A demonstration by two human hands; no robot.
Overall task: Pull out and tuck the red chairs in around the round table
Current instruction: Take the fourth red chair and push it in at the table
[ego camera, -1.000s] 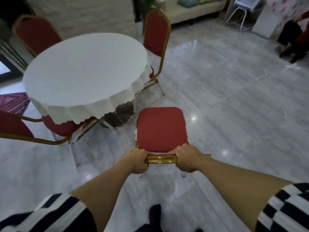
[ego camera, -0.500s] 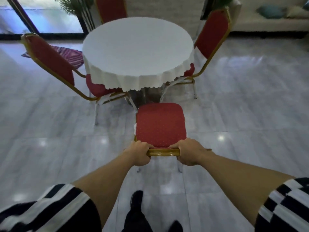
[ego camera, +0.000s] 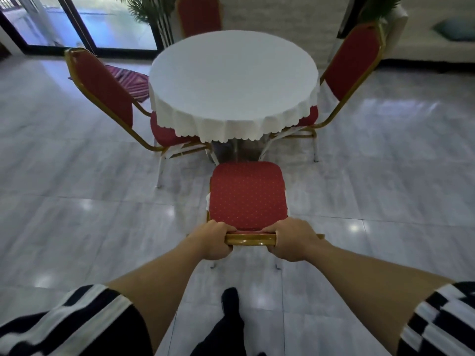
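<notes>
A round table (ego camera: 232, 80) with a white scalloped cloth stands ahead of me. In front of it, away from the cloth, stands a red chair (ego camera: 247, 195) with a gold frame, its seat facing the table. My left hand (ego camera: 212, 241) and my right hand (ego camera: 291, 238) both grip the gold top rail of its backrest. Three more red chairs sit tucked at the table: one on the left (ego camera: 102, 91), one on the right (ego camera: 352, 62), one at the far side (ego camera: 199, 15).
Grey glossy tile floor (ego camera: 77, 227) lies all around. A patterned rug (ego camera: 131, 82) lies behind the left chair. Glass doors (ego camera: 84, 19) and a potted palm (ego camera: 146, 11) are at the back left, a pale sofa (ego camera: 437, 42) at the back right.
The view has swung round so the table now sits straight ahead of the held chair. Both hands keep the same grip on the backrest rail.
</notes>
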